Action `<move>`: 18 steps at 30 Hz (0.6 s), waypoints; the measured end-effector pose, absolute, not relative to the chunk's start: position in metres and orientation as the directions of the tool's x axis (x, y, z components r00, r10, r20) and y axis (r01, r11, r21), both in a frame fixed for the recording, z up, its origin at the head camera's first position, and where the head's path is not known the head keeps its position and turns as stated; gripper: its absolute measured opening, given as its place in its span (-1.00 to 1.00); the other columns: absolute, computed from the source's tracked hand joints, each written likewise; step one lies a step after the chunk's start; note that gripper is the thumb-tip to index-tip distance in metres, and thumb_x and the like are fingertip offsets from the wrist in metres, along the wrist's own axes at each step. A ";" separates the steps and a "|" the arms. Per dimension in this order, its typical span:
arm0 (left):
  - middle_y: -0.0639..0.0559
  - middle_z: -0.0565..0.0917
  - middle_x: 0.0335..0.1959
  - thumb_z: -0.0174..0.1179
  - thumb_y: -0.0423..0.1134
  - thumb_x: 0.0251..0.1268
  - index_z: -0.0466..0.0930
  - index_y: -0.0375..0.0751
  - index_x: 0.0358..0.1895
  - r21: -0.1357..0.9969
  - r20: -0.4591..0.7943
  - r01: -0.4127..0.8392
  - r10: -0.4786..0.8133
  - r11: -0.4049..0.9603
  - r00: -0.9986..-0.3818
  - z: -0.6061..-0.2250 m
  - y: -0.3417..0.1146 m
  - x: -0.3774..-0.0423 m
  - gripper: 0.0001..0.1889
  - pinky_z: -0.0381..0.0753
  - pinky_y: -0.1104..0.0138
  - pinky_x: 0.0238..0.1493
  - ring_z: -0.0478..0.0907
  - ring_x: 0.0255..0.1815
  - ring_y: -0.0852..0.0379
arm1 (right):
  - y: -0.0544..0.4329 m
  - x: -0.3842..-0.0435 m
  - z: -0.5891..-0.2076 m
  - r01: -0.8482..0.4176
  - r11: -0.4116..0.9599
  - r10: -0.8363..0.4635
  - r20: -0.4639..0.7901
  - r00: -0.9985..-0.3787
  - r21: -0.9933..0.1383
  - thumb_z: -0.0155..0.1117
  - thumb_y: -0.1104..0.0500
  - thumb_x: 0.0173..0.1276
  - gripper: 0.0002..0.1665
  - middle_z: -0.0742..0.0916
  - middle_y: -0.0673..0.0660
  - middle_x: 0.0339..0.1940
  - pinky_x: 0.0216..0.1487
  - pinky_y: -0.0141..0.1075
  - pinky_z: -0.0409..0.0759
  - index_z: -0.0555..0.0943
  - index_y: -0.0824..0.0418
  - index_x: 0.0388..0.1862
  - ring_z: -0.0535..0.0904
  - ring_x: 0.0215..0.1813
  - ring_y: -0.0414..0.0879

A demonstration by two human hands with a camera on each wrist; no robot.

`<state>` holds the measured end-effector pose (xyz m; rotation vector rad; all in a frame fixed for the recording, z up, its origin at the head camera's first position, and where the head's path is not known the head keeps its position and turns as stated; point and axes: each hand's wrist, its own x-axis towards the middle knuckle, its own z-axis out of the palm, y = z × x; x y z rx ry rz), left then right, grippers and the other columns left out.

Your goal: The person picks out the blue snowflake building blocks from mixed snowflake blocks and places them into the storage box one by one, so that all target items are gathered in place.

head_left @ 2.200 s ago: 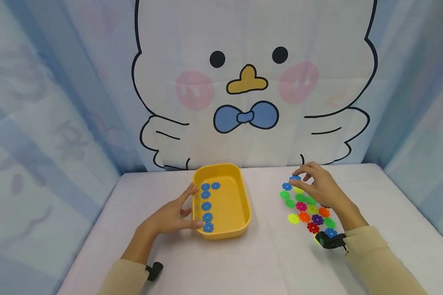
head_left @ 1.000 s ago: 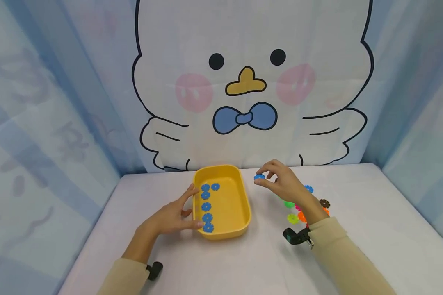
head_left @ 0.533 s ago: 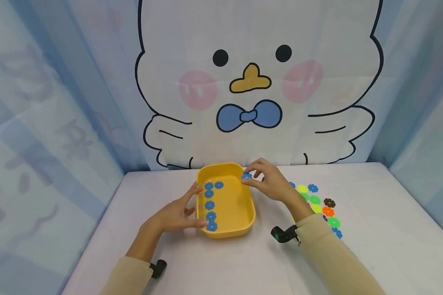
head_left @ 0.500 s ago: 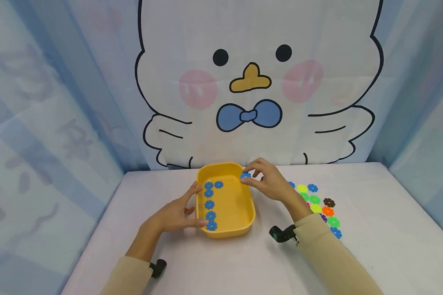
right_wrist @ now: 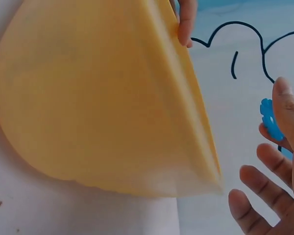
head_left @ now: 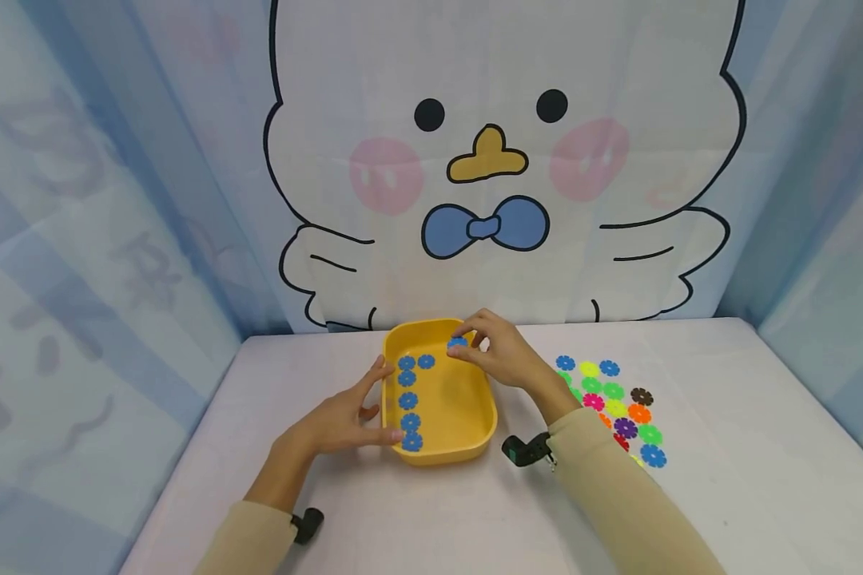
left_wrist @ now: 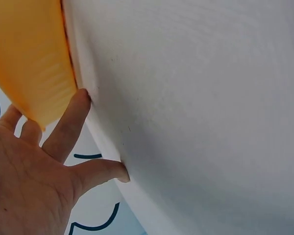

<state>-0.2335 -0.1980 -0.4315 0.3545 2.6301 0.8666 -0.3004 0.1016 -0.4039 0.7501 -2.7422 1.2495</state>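
Observation:
A yellow plastic tray (head_left: 460, 407) stands on the table, with several blue snowflake discs (head_left: 407, 400) lying along its left side and one more just right of the top one. My left hand (head_left: 338, 417) rests against the tray's left side, its fingers spread and thumb near the front corner. Over the tray's back right corner, my right hand (head_left: 499, 351) pinches another blue snowflake disc (head_left: 457, 343) between thumb and index finger. The right wrist view shows that pinched disc (right_wrist: 269, 119) on edge, the other fingers held apart from it.
Right of the tray, a loose group of snowflake discs (head_left: 614, 390) in green, yellow, orange, red, purple, brown and blue lies on the white-covered table (head_left: 417, 519). My right forearm partly hides it. A cartoon-printed curtain (head_left: 485, 279) hangs behind.
My right hand took a blue snowflake disc from the back of the loose group and carried it left, over the tray's back right corner. My left hand stayed at the tray.

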 end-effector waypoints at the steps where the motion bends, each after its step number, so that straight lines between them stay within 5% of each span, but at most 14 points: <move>1: 0.39 -0.22 0.69 0.41 0.43 0.00 -0.05 0.43 0.65 0.614 -0.245 0.130 0.344 0.779 -0.906 -0.432 -0.198 -0.233 0.14 0.63 -0.12 0.21 0.61 0.32 -0.03 | 0.101 -0.301 -0.404 -0.438 0.564 -0.413 0.220 -0.884 -0.700 0.45 -0.08 0.37 -0.61 0.64 0.06 0.06 -0.10 -0.30 0.68 0.72 0.11 0.05 0.56 -0.03 -0.02; 18: 0.44 -0.22 0.68 0.45 0.41 -0.03 0.00 0.46 0.63 0.638 -0.228 0.137 0.355 0.758 -0.907 -0.433 -0.202 -0.235 0.13 0.61 -0.13 0.24 0.61 0.31 -0.04 | 0.069 -0.314 -0.397 -0.415 0.604 -0.461 0.126 -0.879 -0.680 0.37 -0.13 0.43 -0.55 0.65 0.11 0.12 0.13 -0.12 0.70 0.68 0.14 0.11 0.61 0.14 0.08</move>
